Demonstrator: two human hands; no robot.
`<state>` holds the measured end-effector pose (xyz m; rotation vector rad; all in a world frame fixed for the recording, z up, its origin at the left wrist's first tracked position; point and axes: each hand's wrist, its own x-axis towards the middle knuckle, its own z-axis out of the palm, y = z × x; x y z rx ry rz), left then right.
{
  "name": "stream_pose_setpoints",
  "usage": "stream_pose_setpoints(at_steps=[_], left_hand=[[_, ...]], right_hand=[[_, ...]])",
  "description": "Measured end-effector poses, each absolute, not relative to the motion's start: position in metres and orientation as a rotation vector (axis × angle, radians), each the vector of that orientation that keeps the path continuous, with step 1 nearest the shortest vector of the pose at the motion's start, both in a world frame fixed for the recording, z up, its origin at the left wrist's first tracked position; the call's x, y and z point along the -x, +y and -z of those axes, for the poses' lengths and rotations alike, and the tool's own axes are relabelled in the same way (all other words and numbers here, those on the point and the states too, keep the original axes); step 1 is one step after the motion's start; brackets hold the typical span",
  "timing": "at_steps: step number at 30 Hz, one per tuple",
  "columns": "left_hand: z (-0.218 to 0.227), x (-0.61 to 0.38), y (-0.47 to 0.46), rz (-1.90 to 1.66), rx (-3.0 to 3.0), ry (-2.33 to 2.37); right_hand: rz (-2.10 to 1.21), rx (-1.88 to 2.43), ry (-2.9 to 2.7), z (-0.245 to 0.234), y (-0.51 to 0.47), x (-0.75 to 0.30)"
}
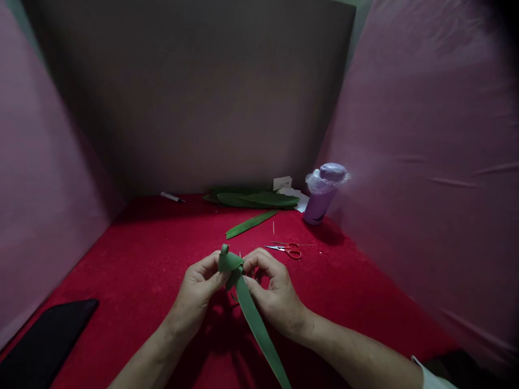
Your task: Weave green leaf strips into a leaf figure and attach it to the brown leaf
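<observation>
At the frame's lower centre, our left hand (197,289) and right hand (279,300), each curled nearly closed, pinch a long, folded green leaf strip (252,312).

red tabletop (141,254) | leaf pile (255,199) | leaf strip (250,223) | scissors (287,249) | purple container (318,207)

Clock from tbl ctr. Red cloth (133,254) covers tbl. 12 o'clock: grey wall (194,97), full width at back. Pink sheets L & R, at 9 (36,162) and 3 (425,162), the R one w/ a few creases. 10 o'clock: syringe (172,197), lying nr back edge. 1 o'clock: card (283,183) w/ writing, too sm. to read, plus white paper (302,201). 2 o'clock: purple cup (319,206), clear plastic (318,183) round top. 8 o'clock: blk mat (48,343), cut off by frame.
</observation>
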<state>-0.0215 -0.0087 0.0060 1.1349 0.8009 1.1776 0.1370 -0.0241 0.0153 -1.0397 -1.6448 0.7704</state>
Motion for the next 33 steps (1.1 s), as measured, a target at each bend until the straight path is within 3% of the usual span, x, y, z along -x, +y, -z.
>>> stream_pose_setpoints(at_steps=[4,13,23,33], left_hand=[[-0.008,0.019,-0.010,-1.219,-1.157,0.830],[-0.004,0.010,-0.009,-1.228,-1.030,0.895],[-0.002,0.005,-0.008,-1.341,-0.767,0.825],[-0.014,0.008,-0.015,-1.168,-0.733,0.658]], right_hand=[[-0.721,1.083,-1.654,-0.011,-0.024,-0.139],[-1.212,0.971,-1.574,0.002,-0.018,-0.136],[-1.166,1.038,-1.761,-0.007,-0.020,-0.134],[-1.492,0.991,-1.408,0.011,-0.014,-0.126]])
